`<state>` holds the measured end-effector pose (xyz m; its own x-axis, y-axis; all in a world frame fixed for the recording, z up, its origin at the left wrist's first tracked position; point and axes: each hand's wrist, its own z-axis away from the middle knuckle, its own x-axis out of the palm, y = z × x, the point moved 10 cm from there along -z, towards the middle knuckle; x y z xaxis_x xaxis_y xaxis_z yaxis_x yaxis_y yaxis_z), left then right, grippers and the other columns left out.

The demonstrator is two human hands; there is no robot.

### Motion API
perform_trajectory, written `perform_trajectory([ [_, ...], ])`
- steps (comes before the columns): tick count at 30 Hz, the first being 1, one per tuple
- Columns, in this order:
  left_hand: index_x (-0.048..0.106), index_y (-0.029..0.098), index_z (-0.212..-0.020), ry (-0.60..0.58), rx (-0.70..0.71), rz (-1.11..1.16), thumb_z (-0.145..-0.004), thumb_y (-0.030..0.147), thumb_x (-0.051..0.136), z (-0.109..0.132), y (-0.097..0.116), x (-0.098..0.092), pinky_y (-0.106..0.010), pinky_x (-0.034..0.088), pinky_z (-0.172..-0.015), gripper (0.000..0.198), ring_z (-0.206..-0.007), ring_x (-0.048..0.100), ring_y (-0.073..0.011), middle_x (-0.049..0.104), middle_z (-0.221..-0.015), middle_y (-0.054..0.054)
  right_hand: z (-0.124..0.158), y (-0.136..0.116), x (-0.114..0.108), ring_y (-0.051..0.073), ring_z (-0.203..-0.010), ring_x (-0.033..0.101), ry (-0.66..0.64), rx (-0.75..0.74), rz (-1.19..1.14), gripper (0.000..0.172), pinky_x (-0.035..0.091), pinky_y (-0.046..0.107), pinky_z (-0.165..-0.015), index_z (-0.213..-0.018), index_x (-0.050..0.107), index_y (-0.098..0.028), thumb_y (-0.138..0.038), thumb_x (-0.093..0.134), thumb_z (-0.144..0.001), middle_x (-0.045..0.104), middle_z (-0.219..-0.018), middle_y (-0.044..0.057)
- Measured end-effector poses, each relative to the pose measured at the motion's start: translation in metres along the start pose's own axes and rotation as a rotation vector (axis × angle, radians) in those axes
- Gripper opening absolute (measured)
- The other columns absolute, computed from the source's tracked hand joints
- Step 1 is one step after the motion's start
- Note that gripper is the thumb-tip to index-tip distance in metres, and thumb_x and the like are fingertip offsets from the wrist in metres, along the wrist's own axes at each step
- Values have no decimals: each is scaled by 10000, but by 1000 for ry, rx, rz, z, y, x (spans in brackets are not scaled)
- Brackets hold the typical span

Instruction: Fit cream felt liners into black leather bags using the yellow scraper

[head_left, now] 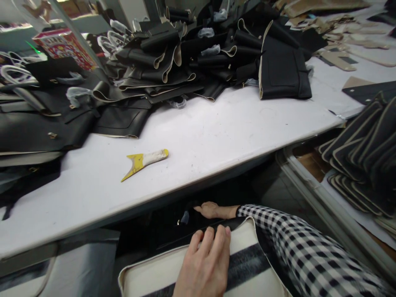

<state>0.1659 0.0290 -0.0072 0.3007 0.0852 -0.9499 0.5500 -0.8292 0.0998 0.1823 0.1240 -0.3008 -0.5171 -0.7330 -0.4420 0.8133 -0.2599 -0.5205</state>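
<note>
Lying nearest the lens at 6 o'clock, the left hand (206, 264) is resting palm down on a cushion (145, 274), fingers (213, 239) held loosely side by side and curling over its upper edge, pinching nothing. Just above it, the right hand (210, 210) is reaching from a checked sleeve (297, 243) at 4 o'clock into the dark gap under the table (216, 136); its fingers are lying flat and together, tips touching a black piece (188, 225) there, though whether they are gripping it I cannot tell.

Sitting at 9 o'clock, flat black panels (34, 132) are overlapping the table's left end. Toward the centre, a yellow scraper (144, 161) is lying alone on the white top, well apart from both hands. At 12 o'clock a heap (173, 57) of folded black pieces with pale linings is spreading across the far side, with a red patterned box (64, 47) standing at 10 o'clock behind it. At 3 o'clock, a stack (361, 156) of black parts with pale edges is leaning in rows beside the table
</note>
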Motion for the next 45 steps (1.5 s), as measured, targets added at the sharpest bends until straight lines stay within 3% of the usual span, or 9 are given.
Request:
perform_trajectory([
  [3,555,106,-1287,-138,15,11,-890,164,415,-5,3,3,-378,408,-893,425,-1048,505,-254,578,-1256,-100,15,-10,-29,227,-1017,628,11,9,-37,430,476,467,-939,-1047,644,-136,-530,509,-938,666,-1067,78],
  [6,503,95,-1322,-281,-5,23,-869,146,472,-9,2,3,-357,451,-823,457,-978,529,-235,573,-1232,-106,45,-39,-68,217,-986,647,42,-59,-97,536,475,422,-931,-991,671,-131,-603,422,-945,697,-1022,103],
  [10,572,143,-1211,-302,-87,111,-868,152,511,-14,-6,-4,-355,469,-742,349,-890,543,-222,609,-1058,-69,99,-83,-94,177,-843,687,68,-149,-223,794,525,275,-737,-1016,681,-125,-654,91,-962,731,-980,112],
  [14,660,214,-996,-231,-191,265,-837,150,551,-9,-22,-14,-342,464,-772,203,-952,551,-215,622,-1016,-33,136,-100,-91,188,-801,684,126,-170,-195,800,514,261,-684,-898,695,-110,-653,111,-957,738,-894,119],
  [16,667,224,-991,-194,-281,320,-824,129,548,1,-39,-21,-328,464,-779,226,-959,561,-202,635,-1034,-19,143,-104,-89,204,-796,674,161,-196,-124,776,498,277,-696,-788,691,-131,-646,137,-958,731,-819,104],
  [20,673,247,-1015,-168,-502,376,-778,154,607,37,-88,-35,-320,453,-832,264,-953,590,-193,663,-1033,4,150,-121,-89,203,-796,647,250,-294,62,661,456,289,-747,-714,633,-188,-612,195,-969,704,-782,59],
  [25,710,286,-854,-243,-696,485,-724,294,700,79,-131,-37,-257,434,-690,131,-857,624,-173,676,-905,43,160,-134,-84,194,-714,628,333,-315,284,578,423,289,-692,-709,574,-222,-575,207,-983,673,-743,45],
  [35,716,283,-793,-266,-723,502,-713,326,674,86,-137,-34,-284,467,-725,100,-874,656,-201,711,-906,28,163,-146,-67,243,-833,652,332,-358,632,558,391,323,-700,-774,592,-249,-512,158,-1005,705,-841,46],
  [45,711,268,-873,-348,-758,537,-678,258,622,82,-137,-25,-341,495,-757,214,-914,663,-257,726,-948,-30,166,-156,-53,223,-917,627,243,-436,763,561,418,324,-782,-937,655,-252,-424,127,-1018,709,-926,47],
])
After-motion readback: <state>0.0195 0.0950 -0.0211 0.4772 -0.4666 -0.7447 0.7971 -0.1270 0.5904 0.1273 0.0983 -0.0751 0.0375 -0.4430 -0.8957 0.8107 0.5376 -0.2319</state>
